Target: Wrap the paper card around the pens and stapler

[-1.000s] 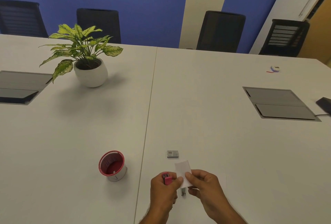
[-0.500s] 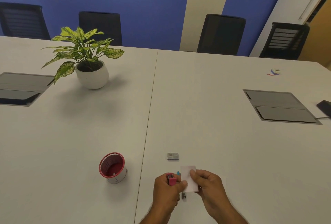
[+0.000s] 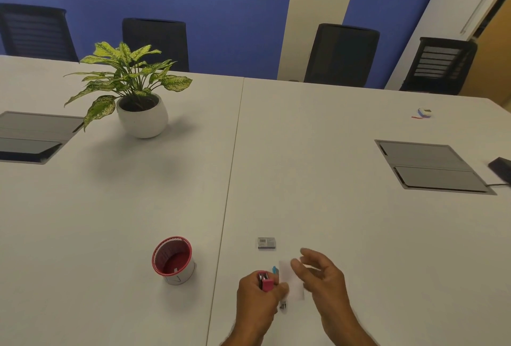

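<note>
My left hand [image 3: 255,300] grips a small pink stapler [image 3: 266,282] near the table's front edge, and its thumb pinches a white paper slip [image 3: 291,280] against it. A bit of blue [image 3: 274,269] shows just behind the stapler. My right hand [image 3: 322,276] is blurred to the right of the slip, fingers spread loosely and holding nothing. A small metal piece [image 3: 283,304] lies on the table under my hands. A little grey box [image 3: 266,243] sits just beyond them.
A red-rimmed cup [image 3: 172,260] stands left of my hands. A potted plant [image 3: 139,107] is at the far left. Grey cable hatches [image 3: 431,167] are set into the white table [image 3: 318,165]. Black chairs line the far side, and a small blue-and-red item [image 3: 423,113] lies far right.
My right hand let go of the paper slip and moved off to the right with its fingers spread. The left hand kept the stapler and slip.
</note>
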The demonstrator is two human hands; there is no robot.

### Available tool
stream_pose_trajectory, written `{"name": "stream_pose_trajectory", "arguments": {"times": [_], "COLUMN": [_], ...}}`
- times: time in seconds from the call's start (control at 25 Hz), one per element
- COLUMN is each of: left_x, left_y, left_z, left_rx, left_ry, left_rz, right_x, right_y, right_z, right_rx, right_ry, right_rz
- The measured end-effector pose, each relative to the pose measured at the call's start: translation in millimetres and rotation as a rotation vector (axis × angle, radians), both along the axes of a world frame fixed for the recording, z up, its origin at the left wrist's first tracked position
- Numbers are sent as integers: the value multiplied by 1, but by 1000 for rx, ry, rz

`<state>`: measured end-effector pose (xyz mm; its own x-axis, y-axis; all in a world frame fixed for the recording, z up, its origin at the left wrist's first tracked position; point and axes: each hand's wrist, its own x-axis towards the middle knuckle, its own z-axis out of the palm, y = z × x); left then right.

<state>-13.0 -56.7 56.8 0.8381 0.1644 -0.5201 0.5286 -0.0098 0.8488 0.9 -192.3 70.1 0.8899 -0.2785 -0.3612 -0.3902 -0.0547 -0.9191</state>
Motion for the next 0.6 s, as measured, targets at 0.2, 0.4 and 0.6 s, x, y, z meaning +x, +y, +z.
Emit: {"name": "stream_pose_trajectory", "arguments": {"times": [0.2,0.4,0.6], "left_x": [1,4,15], "left_y": [0,0,5], "left_z": [-3,3,4], "left_rx": [216,-202,-517], "left_ry": [-179,-61,-30], "left_rz": [-22,235,435], "right_x": [-12,-8,-17], "right_y": [16,20,16], "right_z": [17,13,-6], "right_rx": [-325,61,266], "right_ry": [-118,-76,78], "right_rz": [207,-42,119]}}
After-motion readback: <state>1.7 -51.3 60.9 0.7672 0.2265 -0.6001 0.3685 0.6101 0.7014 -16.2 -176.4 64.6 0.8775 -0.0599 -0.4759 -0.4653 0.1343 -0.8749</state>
